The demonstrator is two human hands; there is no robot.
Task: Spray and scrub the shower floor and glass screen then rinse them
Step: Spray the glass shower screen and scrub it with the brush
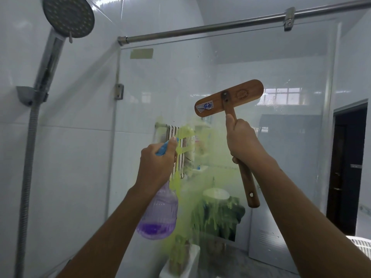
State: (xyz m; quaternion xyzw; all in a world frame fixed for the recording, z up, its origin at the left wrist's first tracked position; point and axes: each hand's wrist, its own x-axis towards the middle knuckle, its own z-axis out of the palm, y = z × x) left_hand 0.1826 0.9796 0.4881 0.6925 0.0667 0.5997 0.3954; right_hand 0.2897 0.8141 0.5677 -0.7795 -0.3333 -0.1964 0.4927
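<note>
Left hand (155,167) grips spray bottle (158,215) | right hand (243,139) grips brush (230,99) | green-streaked glass screen (291,137) ahead

Glossy white wall tiles (80,157), dark doorway (347,167) at right, reflected window (281,96).

- The scene is lit evenly and brightly by cool, diffuse light; only soft shadows are cast.
- Pale glare is seen on the glossy wall tiles (80,157), and a bright window reflection is caught in the glass screen (281,96).
- Straight lines are bowed near the edges by wide-angle distortion.
- The shower head (68,16) is slightly softened.
</note>
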